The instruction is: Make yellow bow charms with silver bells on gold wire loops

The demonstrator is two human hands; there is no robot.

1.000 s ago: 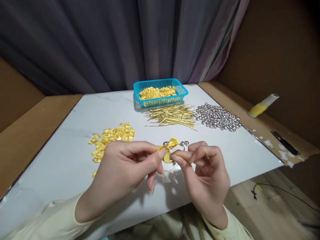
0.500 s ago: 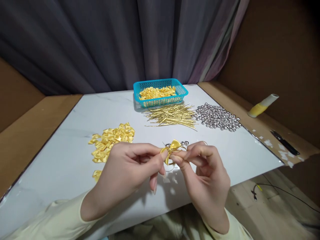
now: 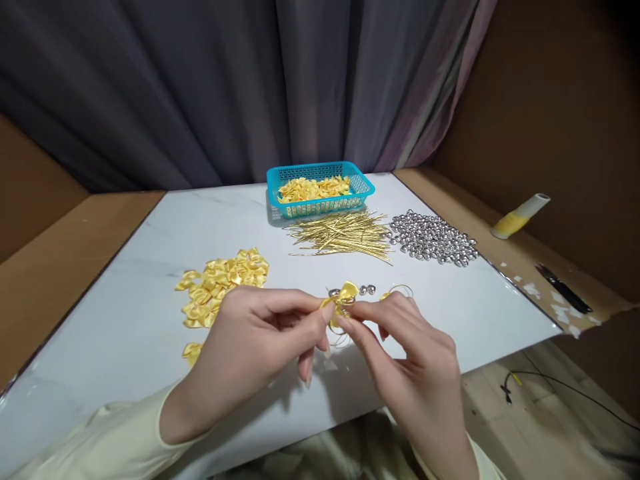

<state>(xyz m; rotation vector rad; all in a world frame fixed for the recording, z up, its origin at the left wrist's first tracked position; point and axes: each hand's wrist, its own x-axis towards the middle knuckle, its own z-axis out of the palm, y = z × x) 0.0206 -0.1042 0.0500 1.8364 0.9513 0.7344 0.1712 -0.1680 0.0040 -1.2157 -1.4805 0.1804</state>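
Observation:
A yellow satin ribbon bow [image 3: 349, 291] with gold wire about its middle is held up over the near part of the table. My left hand [image 3: 273, 333] is closed, thumb and forefinger pinching the bow's left side. From the right, my right hand [image 3: 413, 347] pinches at the bow's centre with thumb and forefinger; the fingertips partly hide the wire there. Small silver beads [image 3: 367, 290] lie on the table just beyond the bow. Near my right knuckles is a thin wire loop [image 3: 407, 289] with a bit of yellow beside it, partly hidden.
Yellow bows lie in a pile [image 3: 227, 280] at left. Behind stands a blue basket [image 3: 323, 208] of yellow ribbon pieces, with gold wire ties [image 3: 345, 235] before it. Silver beads [image 3: 434, 237] are heaped at right. A whitish-yellow tube [image 3: 520, 217] and a black cutter [image 3: 565, 290] rest on the right ledge.
My right fingers have straightened and now pinch at the bow's middle, uncovering the wire loop beyond my knuckles. My left hand stays almost still on the bow. The view has shifted slightly.

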